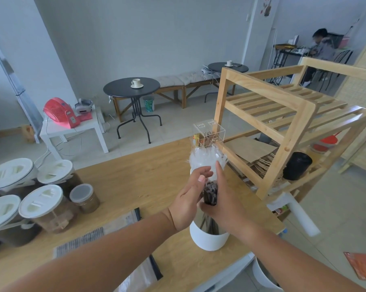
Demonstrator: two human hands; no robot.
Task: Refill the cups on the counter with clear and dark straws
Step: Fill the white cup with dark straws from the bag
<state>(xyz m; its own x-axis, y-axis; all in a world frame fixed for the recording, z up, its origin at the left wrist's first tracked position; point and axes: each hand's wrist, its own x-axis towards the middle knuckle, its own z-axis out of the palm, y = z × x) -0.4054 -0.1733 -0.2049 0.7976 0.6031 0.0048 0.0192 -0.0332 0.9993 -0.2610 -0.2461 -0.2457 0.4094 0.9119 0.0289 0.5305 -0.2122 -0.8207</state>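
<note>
A person stands at a pale wooden counter [148, 178], both bare arms reaching forward over it. Near the counter's right edge sits a smooth, round white cup [207, 239], with a bundle of thin dark straws [209, 191] standing in it, the open tips bunched together above the rim.

The right hand [222, 207] grips the bundle low down, thumb wrapped round the front and forefinger pointing straight up along its far side. The left hand [188, 197] is held loose, fingers nearly straight against the bundle's left side; it appears to be touching rather than clasping, though blur makes this uncertain.

Just behind the hands, a thick tuft of clear straws [203, 160] in glossy wrappers fans upward, its holder hidden. Beyond that stands a square clear plastic box [209, 132] near the far edge.

On the left of the counter are round jars [43, 205] with flat white lids and brown contents, clustered close together. A broad stretch of bare wood lies between them and the cup. A slatted shelf [283, 106] of light, unpainted timber stands just beside the counter's right edge, leaving little room there.
</note>
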